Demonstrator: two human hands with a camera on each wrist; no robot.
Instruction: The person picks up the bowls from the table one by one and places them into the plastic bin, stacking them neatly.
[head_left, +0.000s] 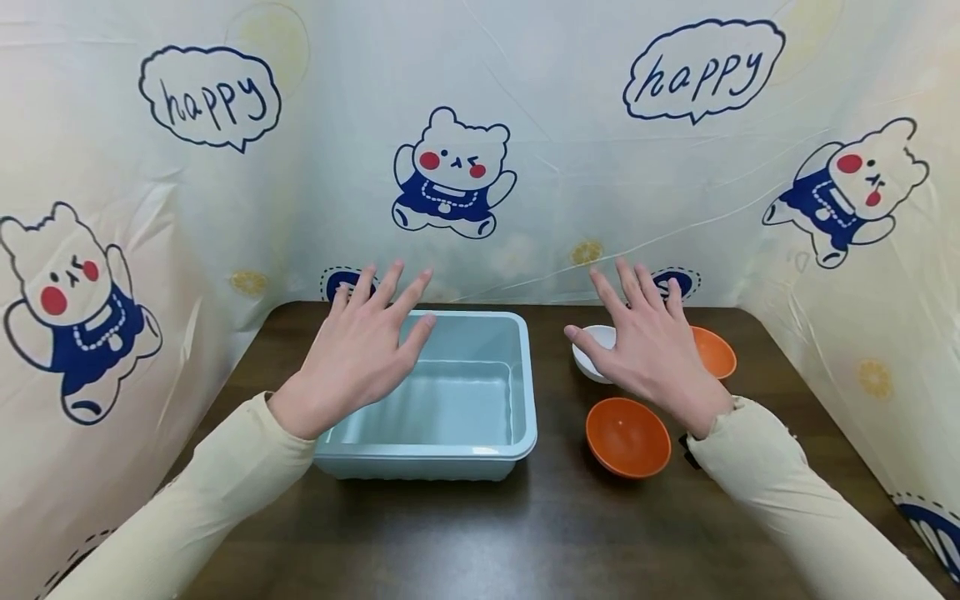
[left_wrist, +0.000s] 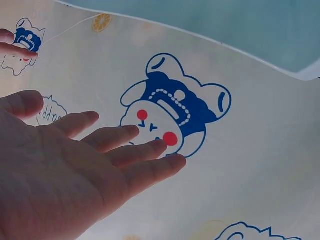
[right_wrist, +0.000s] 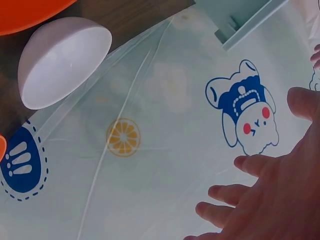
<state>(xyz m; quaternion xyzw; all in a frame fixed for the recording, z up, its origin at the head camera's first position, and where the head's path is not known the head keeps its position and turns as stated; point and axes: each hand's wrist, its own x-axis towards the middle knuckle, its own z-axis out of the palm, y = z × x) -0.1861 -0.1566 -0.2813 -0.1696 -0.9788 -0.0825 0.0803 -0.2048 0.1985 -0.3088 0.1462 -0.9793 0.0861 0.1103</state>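
Observation:
My left hand (head_left: 358, 354) is raised above the left side of a light blue plastic basin (head_left: 480, 400), its fingers spread and holding nothing. On the other side, my right hand (head_left: 652, 354) hovers with spread fingers over several bowls and grips none of them. Nearest the front is an orange bowl (head_left: 628, 437). Behind it sits a white bowl (head_left: 588, 362), partly covered by the right hand in the head view; the right wrist view shows this white bowl (right_wrist: 65, 62) more fully. A second orange bowl (head_left: 716, 353) stands at the back right, partly hidden by that hand.
The dark wooden table (head_left: 465, 542) carries the basin at left of centre and the bowls at right. A curtain (head_left: 555, 167) printed with bears encloses the back and sides. A small black object (head_left: 696, 454) lies partly under the right sleeve.

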